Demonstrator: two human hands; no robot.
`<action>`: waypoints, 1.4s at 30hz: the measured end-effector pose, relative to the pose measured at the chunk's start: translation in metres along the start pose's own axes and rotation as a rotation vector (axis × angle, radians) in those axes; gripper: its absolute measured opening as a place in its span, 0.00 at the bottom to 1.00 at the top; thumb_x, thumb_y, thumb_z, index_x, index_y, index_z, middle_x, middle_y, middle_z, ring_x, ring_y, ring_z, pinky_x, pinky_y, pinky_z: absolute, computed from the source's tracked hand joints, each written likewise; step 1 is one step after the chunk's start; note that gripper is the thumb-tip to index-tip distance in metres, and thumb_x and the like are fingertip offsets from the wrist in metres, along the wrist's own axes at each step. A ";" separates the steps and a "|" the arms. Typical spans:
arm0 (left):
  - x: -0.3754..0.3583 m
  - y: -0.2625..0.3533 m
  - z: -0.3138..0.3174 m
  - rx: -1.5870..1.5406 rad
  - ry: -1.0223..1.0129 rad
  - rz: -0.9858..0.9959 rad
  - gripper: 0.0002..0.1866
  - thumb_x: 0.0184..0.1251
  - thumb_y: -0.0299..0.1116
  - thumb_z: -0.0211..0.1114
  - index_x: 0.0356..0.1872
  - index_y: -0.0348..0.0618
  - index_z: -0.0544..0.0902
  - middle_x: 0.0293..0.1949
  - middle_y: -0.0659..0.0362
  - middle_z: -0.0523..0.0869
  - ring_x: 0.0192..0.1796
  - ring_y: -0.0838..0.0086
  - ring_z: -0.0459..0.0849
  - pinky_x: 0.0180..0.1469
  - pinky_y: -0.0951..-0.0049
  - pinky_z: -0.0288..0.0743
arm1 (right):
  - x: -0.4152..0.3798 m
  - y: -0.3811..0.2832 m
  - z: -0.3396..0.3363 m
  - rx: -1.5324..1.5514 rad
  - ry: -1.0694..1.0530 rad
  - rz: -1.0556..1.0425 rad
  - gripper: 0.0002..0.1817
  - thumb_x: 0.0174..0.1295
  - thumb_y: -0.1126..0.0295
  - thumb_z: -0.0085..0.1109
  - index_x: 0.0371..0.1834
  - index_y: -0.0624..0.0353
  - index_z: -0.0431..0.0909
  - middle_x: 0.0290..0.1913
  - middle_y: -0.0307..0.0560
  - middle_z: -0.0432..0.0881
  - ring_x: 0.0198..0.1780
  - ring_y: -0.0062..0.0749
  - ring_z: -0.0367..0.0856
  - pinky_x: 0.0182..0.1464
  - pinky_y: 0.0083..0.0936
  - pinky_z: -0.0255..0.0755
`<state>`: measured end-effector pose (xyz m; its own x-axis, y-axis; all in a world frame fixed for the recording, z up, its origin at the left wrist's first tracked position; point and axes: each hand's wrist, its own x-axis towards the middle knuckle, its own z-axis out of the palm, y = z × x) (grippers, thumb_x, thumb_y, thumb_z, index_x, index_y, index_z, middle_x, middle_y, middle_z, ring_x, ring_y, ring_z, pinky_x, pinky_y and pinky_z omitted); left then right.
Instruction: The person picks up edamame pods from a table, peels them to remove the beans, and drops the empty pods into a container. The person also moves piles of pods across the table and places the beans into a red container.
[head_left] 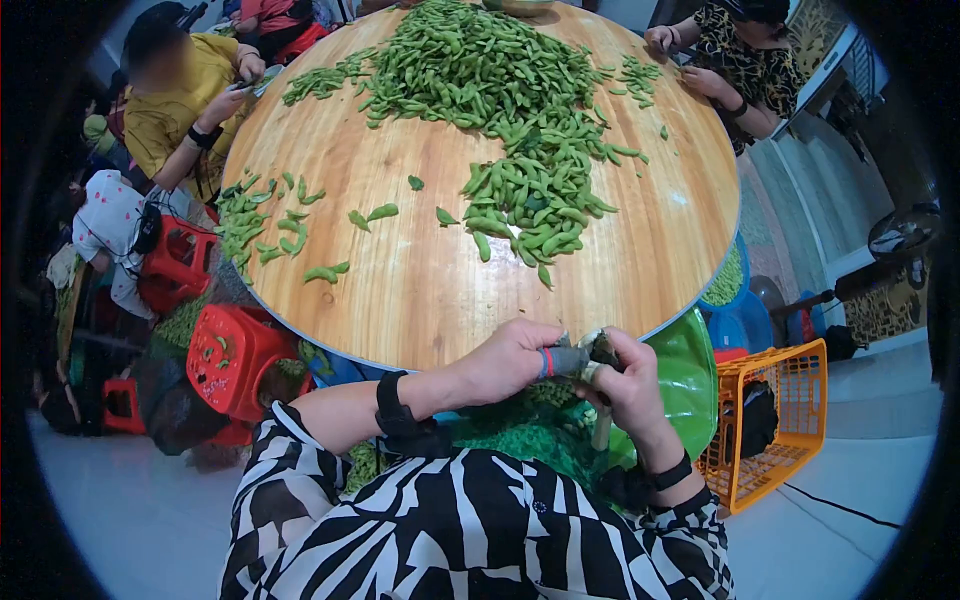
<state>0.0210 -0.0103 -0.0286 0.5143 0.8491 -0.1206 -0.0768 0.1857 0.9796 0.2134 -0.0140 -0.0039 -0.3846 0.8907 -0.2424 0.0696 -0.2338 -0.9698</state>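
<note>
My left hand [508,357] is at the near edge of the round wooden table [400,290], its fingers pointing right. A dark grey covering [565,361] with a red band wraps one of its fingers. My right hand [632,388] meets it fingertip to fingertip, with a pale wrap on some fingers. Both hands are closed in a pinch; whatever lies between them is too small and covered to make out. Beyond them on the table lies a large heap of green soybean pods [470,60], spilling toward me as a looser pile [535,205].
Stray pods [325,272] lie at the table's left. One person [175,100] sits far left, another [745,60] far right, hands at the table edge. Red stools [230,360] stand left. A green bag [690,370] and orange crate [775,375] are at right; shelled beans fill a blue tub [728,280].
</note>
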 end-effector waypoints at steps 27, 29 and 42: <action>0.033 0.018 -0.116 1.241 0.253 0.546 0.06 0.57 0.22 0.58 0.36 0.38 0.75 0.32 0.51 0.75 0.34 0.56 0.77 0.37 0.63 0.73 | -0.011 -0.002 0.000 0.013 -0.098 -0.012 0.21 0.69 0.70 0.38 0.65 0.61 0.66 0.25 0.38 0.75 0.20 0.15 0.67 0.22 0.12 0.60; 0.027 0.023 -0.095 1.087 0.236 0.443 0.05 0.61 0.23 0.58 0.38 0.37 0.75 0.32 0.53 0.77 0.33 0.60 0.78 0.36 0.65 0.73 | -0.008 0.003 0.002 0.040 -0.077 -0.039 0.22 0.70 0.70 0.38 0.66 0.61 0.65 0.25 0.38 0.75 0.19 0.15 0.67 0.21 0.12 0.60; 0.009 0.016 -0.016 -0.008 0.077 0.104 0.12 0.69 0.29 0.60 0.50 0.36 0.78 0.37 0.65 0.80 0.39 0.84 0.77 0.43 0.80 0.73 | -0.006 0.002 0.013 0.281 -0.081 -0.119 0.24 0.74 0.64 0.38 0.71 0.60 0.58 0.24 0.42 0.75 0.19 0.16 0.67 0.20 0.12 0.59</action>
<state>0.0103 0.0085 -0.0162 0.4357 0.8995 -0.0308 -0.1333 0.0984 0.9862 0.2036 -0.0245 -0.0039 -0.4473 0.8871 -0.1134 -0.2330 -0.2380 -0.9429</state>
